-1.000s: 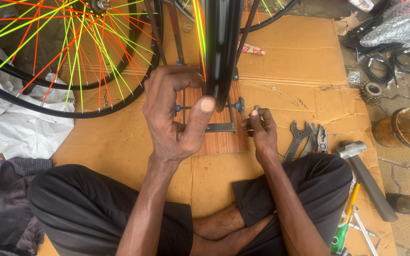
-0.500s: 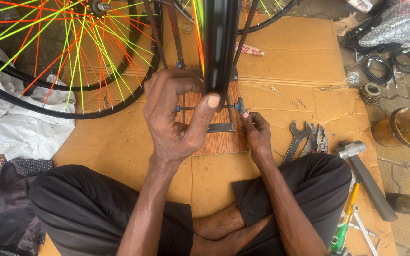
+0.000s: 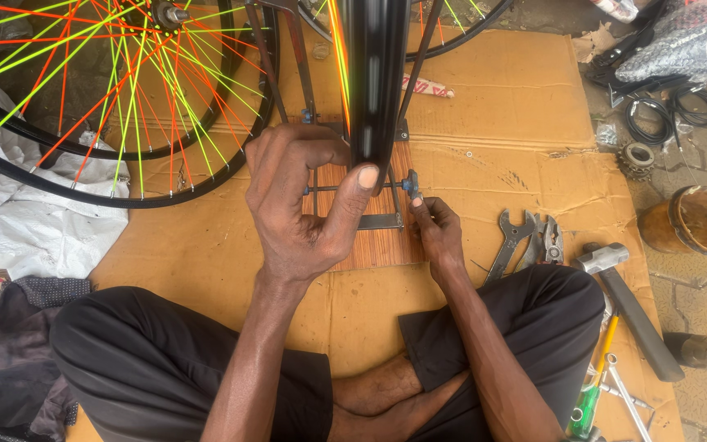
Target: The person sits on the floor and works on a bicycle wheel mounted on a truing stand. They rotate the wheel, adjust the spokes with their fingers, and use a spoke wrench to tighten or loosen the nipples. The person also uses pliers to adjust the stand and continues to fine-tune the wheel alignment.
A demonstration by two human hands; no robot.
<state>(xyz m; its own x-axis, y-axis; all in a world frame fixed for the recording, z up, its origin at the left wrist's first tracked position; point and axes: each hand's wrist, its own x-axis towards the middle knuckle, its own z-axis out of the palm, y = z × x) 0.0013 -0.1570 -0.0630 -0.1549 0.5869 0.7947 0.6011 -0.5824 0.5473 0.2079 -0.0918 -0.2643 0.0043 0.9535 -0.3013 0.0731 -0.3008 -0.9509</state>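
Note:
A black bicycle rim (image 3: 376, 82) stands upright in a truing stand on a striped wooden base (image 3: 374, 241). My left hand (image 3: 300, 205) wraps around the rim's lower edge, thumb pressed on its side. My right hand (image 3: 435, 233) pinches the small blue knob (image 3: 411, 184) at the right end of the stand's thin cross rod (image 3: 333, 188). I sit cross-legged in black trousers on brown cardboard (image 3: 501, 106).
Two wheels with orange and yellow-green spokes (image 3: 116, 90) lean at the left over white sacking (image 3: 26, 229). Spanners (image 3: 525, 241), a hammer (image 3: 628, 307) and screwdrivers (image 3: 595, 389) lie at the right. A round tin (image 3: 693, 221), cables (image 3: 673, 110) and a sprocket (image 3: 638, 157) sit beyond.
My right hand has moved up and left from the cardboard to the blue knob on the stand's rod. My left hand keeps its hold on the rim.

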